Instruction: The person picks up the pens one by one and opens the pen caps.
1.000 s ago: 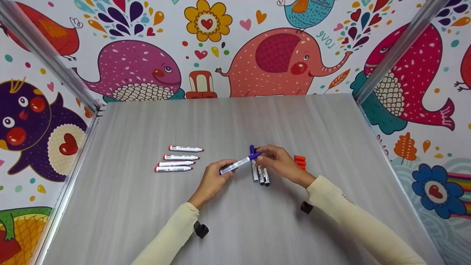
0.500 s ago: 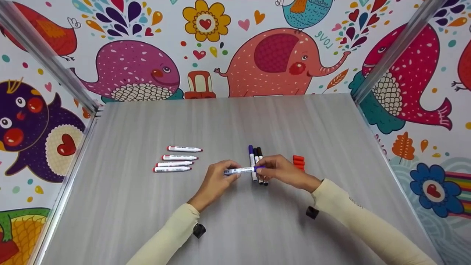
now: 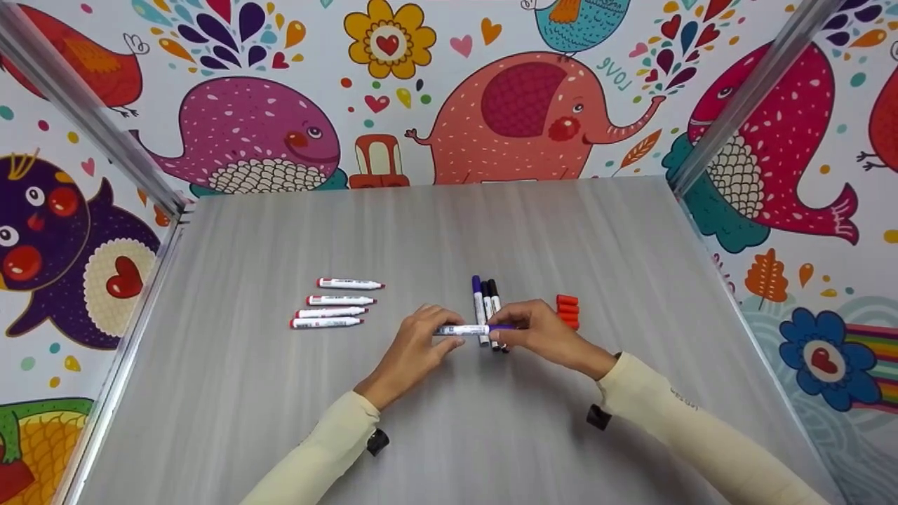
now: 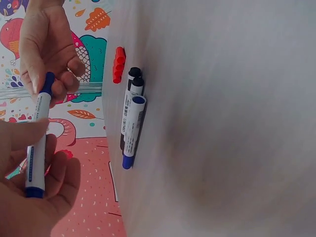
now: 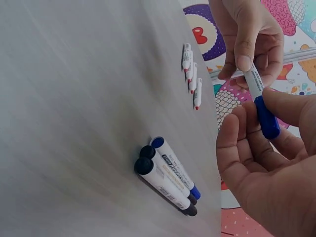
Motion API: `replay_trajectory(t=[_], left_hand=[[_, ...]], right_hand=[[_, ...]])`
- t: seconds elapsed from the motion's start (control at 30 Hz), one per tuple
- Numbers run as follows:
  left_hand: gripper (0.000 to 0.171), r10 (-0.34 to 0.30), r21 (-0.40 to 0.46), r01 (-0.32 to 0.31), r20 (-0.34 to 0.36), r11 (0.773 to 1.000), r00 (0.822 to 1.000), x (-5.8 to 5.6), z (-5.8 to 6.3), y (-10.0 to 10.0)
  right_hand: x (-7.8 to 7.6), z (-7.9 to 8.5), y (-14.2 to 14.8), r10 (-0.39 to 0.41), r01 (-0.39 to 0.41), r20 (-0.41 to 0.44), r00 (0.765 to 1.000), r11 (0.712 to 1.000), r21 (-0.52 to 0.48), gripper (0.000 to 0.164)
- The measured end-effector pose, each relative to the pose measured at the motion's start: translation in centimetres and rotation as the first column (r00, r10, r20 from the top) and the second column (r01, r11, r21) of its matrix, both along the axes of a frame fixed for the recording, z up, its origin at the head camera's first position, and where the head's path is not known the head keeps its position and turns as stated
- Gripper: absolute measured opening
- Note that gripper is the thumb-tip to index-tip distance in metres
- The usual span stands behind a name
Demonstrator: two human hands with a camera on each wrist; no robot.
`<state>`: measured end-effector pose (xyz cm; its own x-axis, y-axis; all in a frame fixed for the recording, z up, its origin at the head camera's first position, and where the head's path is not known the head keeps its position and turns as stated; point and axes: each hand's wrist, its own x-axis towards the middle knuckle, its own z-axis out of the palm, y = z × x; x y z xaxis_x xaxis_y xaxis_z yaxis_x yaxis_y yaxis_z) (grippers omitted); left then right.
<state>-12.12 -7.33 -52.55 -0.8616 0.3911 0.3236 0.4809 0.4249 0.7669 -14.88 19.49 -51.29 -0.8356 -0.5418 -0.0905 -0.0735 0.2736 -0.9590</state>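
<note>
A white marker with a blue cap (image 5: 266, 118) is held level between both hands over the middle of the table. My left hand (image 3: 410, 347) grips the barrel of this blue marker (image 4: 37, 158), thumb on one side and fingers curled on the other. With thumb and fingers, my right hand (image 3: 544, 333) pinches the cap, which sits on the barrel. Just behind the right fingers lie three capped markers side by side: a blue one (image 4: 133, 126) and two black ones (image 5: 165, 182). The right hand partly covers them in the head view.
Several uncapped red markers (image 3: 327, 322) lie in a row on the left of the grey table (image 3: 280, 421), tips to the right. To the right of the right hand, several red caps (image 3: 568, 308) sit together. Printed wall panels (image 3: 393, 98) border the table.
Both hands have swung the blue marker from a slant to nearly level and shifted it slightly right. The right fingers have moved down and closed further around the cap. The other markers stay put.
</note>
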Motion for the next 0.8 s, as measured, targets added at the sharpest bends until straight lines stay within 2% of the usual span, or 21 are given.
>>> replay_trajectory(t=[0.17, 0.27, 0.4, 0.5, 0.6, 0.8], left_hand=[[0.016, 0.027, -0.027, -0.03, -0.091, 0.999, 0.996, 0.5, 0.1, 0.1], [0.014, 0.051, -0.006, -0.053, -0.147, 0.999, 0.988, 0.6, 0.1, 0.2], [0.014, 0.076, 0.033, -0.072, -0.171, 0.997, 0.982, 0.5, 0.1, 0.3], [0.015, 0.09, 0.049, -0.083, -0.157, 0.995, 0.984, 0.5, 0.3, 0.3], [0.015, 0.093, 0.045, -0.088, -0.136, 0.995, 0.986, 0.4, 0.5, 0.4], [0.012, 0.094, 0.04, -0.091, -0.089, 0.995, 0.992, 0.3, 0.8, 0.5]], right_hand=[[0.5, 0.2, 0.0, -0.02, 0.021, -0.063, 0.998, 1.0, 0.014, 0.016], [0.8, 0.3, 0.1, -0.033, 0.037, -0.112, 0.993, 0.999, 0.034, 0.019], [1.2, 0.4, 0.2, -0.031, 0.043, -0.228, 0.973, 0.998, 0.052, 0.022], [1.4, 0.2, 0.1, -0.024, 0.05, -0.355, 0.935, 0.997, 0.064, 0.022], [1.6, -0.1, 0.0, -0.027, 0.064, -0.466, 0.884, 0.996, 0.064, 0.024], [1.8, -0.7, -0.3, -0.016, 0.083, -0.616, 0.787, 0.993, 0.081, 0.026]])
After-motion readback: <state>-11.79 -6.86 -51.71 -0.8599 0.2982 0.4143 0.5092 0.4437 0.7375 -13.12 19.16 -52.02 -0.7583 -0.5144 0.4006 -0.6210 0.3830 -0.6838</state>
